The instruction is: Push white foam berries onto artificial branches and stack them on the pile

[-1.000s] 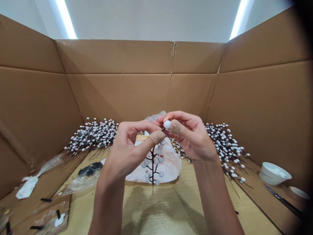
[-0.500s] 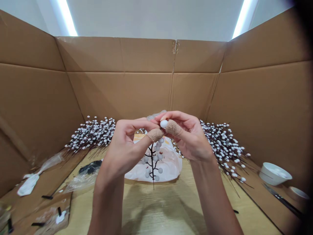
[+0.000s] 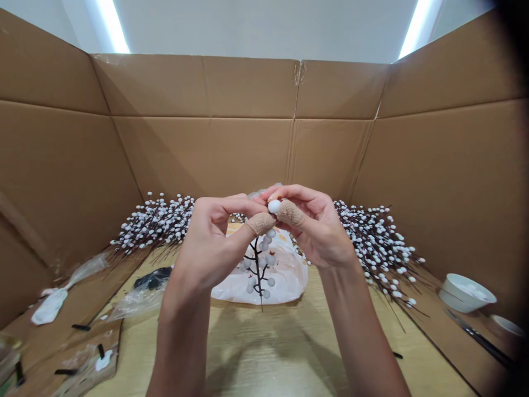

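Ball: white, between the wrapped thumb and fingertips of the right hand, just above the sprig; being smooth and round, it could slip under an uneven pinch.
Sprig: hangs below the left hand, in front of the bag; being thin, it might bend under hard pressing.
Right hand: fingers closed on the ball; whether ball meets sprig is hidden.
Left hand: fingers pinched together on the sprig's upper end.
Bag: white, on the table.
Bunches: white-berried, at either side.
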The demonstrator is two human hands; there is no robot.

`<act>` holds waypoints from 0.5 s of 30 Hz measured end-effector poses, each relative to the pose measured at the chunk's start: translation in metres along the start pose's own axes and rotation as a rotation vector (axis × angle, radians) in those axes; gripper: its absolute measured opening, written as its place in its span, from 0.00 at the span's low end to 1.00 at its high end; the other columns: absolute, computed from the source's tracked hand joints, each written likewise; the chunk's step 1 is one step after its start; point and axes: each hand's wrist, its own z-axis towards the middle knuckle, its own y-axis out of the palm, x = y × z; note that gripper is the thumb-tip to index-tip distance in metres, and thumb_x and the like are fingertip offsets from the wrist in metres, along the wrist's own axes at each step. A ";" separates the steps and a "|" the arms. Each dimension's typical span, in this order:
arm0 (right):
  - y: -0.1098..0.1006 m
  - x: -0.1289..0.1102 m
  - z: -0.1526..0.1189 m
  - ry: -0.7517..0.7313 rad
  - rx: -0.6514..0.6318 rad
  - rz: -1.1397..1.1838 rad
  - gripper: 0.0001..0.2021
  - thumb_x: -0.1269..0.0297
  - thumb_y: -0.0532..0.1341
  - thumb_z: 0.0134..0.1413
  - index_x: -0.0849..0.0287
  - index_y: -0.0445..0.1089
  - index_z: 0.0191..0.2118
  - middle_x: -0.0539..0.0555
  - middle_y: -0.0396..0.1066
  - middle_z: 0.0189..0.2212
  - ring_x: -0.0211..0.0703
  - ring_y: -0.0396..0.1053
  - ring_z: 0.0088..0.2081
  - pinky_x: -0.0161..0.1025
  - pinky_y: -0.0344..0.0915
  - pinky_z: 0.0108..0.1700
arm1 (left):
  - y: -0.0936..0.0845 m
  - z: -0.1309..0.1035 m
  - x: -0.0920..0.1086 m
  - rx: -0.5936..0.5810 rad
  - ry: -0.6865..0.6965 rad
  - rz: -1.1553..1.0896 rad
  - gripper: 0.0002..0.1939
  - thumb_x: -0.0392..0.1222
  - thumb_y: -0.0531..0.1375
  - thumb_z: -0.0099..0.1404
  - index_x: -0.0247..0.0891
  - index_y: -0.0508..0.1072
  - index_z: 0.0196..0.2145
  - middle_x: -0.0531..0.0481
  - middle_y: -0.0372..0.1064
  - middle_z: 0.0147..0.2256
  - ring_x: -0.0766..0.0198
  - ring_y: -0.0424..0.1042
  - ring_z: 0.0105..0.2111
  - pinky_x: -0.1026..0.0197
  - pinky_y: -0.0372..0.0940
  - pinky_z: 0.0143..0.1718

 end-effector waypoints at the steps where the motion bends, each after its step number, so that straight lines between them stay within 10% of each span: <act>1: 0.000 0.000 0.000 -0.002 -0.003 0.009 0.06 0.63 0.69 0.47 0.57 0.75 0.33 0.52 0.75 0.38 0.41 0.73 0.42 0.40 0.72 0.44 | 0.000 0.000 -0.001 -0.003 -0.009 -0.008 0.05 0.39 0.66 0.54 0.39 0.79 0.21 0.50 0.73 0.24 0.60 0.70 0.31 0.57 0.66 0.39; 15: -0.033 -0.010 -0.001 0.128 -0.076 -0.146 0.18 0.54 0.63 0.54 0.57 0.73 0.48 0.57 0.73 0.48 0.44 0.71 0.49 0.45 0.66 0.54 | -0.010 0.007 -0.014 -0.005 -0.122 -0.066 0.05 0.42 0.67 0.56 0.38 0.81 0.28 0.48 0.76 0.27 0.64 0.71 0.27 0.64 0.65 0.29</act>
